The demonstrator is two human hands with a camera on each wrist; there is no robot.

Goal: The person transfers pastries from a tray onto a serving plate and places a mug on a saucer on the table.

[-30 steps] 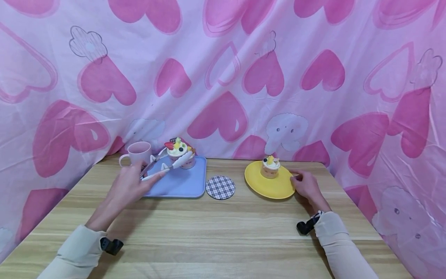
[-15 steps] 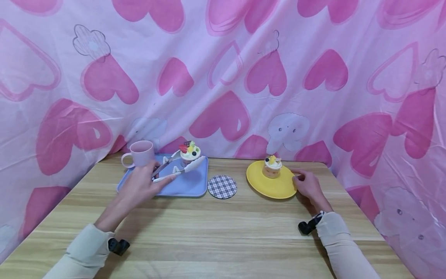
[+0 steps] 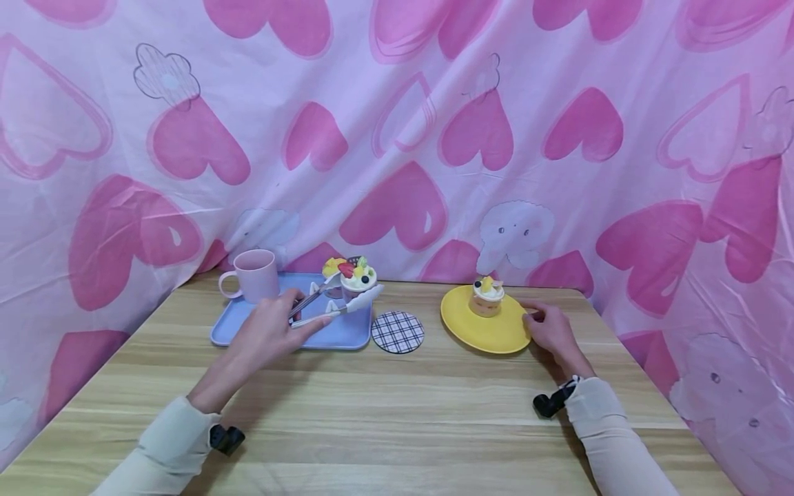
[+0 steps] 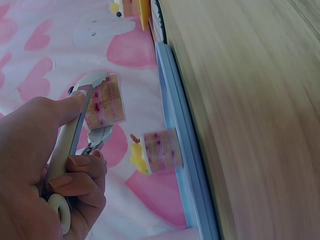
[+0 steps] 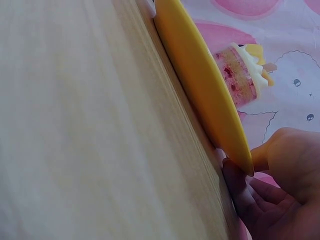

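My left hand (image 3: 268,336) grips a pair of tongs with white tips (image 3: 366,297). Between the tips is a dessert cup (image 3: 358,279) topped with cream, strawberry and berries; the left wrist view shows this layered cup (image 4: 106,102) raised off the blue tray (image 3: 338,337). A second dessert cup (image 4: 162,150), with yellow topping, stands on the tray, mostly hidden behind the held one in the head view. My right hand (image 3: 551,332) pinches the right rim of a yellow plate (image 3: 459,329), thumb above and fingers beneath. A third dessert cup (image 3: 486,302) stands on that plate.
A pink mug (image 3: 257,275) stands at the tray's back left. A round checked coaster (image 3: 398,332) lies on the wooden table (image 3: 397,420) between tray and plate. A pink heart-patterned cloth (image 3: 397,138) hangs right behind the table's back edge.
My left hand has moved right with the tongs, carrying the dessert cup towards the tray's right edge. The second cup's yellow topping shows again behind it. My right hand keeps its hold on the plate.
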